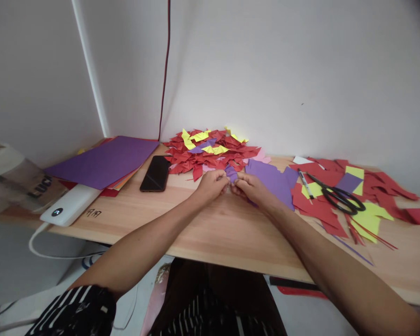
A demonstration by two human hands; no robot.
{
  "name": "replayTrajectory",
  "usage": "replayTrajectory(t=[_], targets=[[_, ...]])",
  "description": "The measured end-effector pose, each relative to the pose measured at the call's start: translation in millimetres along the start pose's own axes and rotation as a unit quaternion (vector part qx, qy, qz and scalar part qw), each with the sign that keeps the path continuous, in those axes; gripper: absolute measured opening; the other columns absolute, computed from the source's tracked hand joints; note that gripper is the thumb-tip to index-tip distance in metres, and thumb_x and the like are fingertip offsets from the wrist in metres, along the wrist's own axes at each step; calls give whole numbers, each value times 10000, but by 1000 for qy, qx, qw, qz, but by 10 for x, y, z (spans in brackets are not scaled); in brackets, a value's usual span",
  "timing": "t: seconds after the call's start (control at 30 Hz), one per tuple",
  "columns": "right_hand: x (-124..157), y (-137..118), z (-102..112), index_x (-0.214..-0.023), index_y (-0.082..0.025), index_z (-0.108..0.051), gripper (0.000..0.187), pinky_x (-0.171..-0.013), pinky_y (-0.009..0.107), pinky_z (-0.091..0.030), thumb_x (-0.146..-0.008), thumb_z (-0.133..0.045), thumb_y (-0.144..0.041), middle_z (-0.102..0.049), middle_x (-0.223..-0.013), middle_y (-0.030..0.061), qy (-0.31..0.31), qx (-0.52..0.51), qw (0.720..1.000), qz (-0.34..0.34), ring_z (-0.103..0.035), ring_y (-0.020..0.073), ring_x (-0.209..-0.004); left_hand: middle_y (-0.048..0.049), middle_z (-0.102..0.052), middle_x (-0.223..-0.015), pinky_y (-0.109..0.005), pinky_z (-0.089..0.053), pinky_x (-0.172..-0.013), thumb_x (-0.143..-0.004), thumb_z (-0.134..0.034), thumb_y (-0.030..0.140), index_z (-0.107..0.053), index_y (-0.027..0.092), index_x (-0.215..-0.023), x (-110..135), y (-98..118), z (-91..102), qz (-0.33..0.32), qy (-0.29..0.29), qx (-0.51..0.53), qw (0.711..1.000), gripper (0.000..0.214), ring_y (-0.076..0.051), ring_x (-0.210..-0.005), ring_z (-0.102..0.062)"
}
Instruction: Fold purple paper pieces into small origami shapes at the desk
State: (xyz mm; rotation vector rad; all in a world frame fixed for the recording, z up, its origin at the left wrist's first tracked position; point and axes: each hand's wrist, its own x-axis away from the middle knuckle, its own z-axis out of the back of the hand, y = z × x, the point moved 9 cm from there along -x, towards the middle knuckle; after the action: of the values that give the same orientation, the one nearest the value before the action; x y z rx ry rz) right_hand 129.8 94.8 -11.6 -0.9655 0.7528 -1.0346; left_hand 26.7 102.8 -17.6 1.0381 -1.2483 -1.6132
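Observation:
My left hand (212, 184) and my right hand (249, 187) meet at the middle of the wooden table (210, 233), fingers pinched on a small purple paper piece (231, 173) held between them. Just behind lies a heap of folded red, yellow and purple paper pieces (212, 151). A stack of purple paper squares (271, 179) lies to the right of my right hand.
A black phone (156, 173) lies left of my hands. Large purple sheets (105, 161) and a white power bank (70, 205) sit at the far left. Black scissors (339, 196), a pen (305, 182) and red and yellow paper scraps (371, 200) cover the right side.

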Motion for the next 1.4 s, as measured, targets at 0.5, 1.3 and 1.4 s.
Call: replayTrajectory(t=[0.5, 1.3, 1.4], targets=[[23, 56, 14, -622, -200, -468, 496, -442, 236, -251, -830, -485, -650, -419, -496, -50, 13, -29, 999, -10, -329, 81, -444, 29, -517, -477, -177, -278, -401, -760, -524, 184, -493, 156, -555, 32, -3, -51, 48, -19, 56, 997, 210, -47, -394, -418], [80, -118, 257, -871, -214, -576, 178, -743, 330, -446, -867, -565, -392, -631, -808, 38, 135, 32, 985, 103, -593, 192, -771, -76, -669, -591, -172, -398, -443, -808, -534, 85, -615, 78, -657, 73, -111, -80, 158, -5, 254, 954, 172, -75, -440, -559], [52, -76, 259, -835, -207, -558, 194, -729, 327, -442, -834, -584, -399, -610, -782, 33, 139, 6, 987, 84, -581, 186, -750, -79, -676, -603, -176, -413, -458, -813, -523, 82, -602, 84, -633, 72, -108, -91, 153, -3, 249, 956, 196, -79, -452, -571]])
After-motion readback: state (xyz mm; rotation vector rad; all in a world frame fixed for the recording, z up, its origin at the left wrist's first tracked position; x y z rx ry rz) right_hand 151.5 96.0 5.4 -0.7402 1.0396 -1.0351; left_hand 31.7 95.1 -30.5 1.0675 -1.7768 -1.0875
